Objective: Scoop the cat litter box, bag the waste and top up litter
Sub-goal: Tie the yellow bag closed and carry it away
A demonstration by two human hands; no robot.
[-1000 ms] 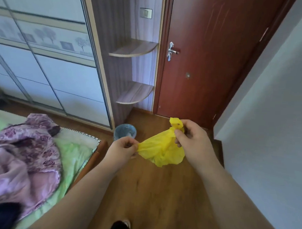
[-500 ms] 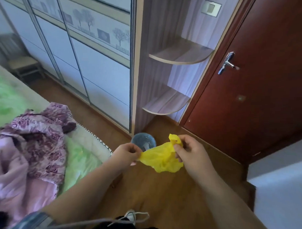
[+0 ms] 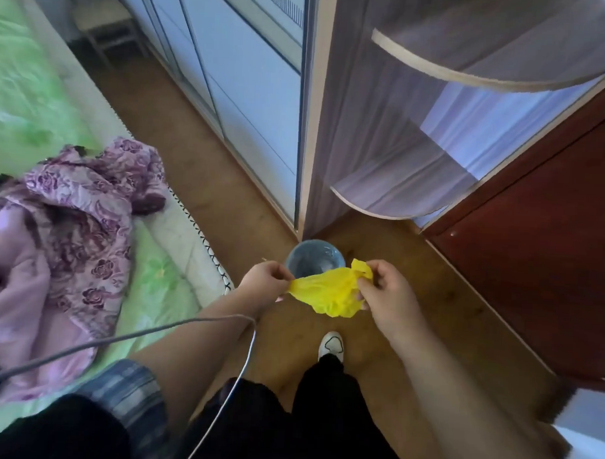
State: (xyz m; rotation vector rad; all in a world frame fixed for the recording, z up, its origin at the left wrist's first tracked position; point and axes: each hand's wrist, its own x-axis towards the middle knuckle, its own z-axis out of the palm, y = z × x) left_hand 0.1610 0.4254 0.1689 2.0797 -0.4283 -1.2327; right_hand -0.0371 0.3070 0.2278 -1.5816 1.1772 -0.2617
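Head view: one bag [image 3: 329,293] hung stretched between two hands, left hand [image 3: 265,279] at 9 o'clock and right hand [image 3: 388,294] at 3, fingers [image 3: 369,281] of both pinched on it; one bin [image 3: 313,260] at 12.

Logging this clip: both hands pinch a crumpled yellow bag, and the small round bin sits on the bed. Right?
Not quite. In the head view the left hand and right hand do pinch the yellow bag, but the round bin sits on the wooden floor by the wardrobe corner, beside the bed, not on it.
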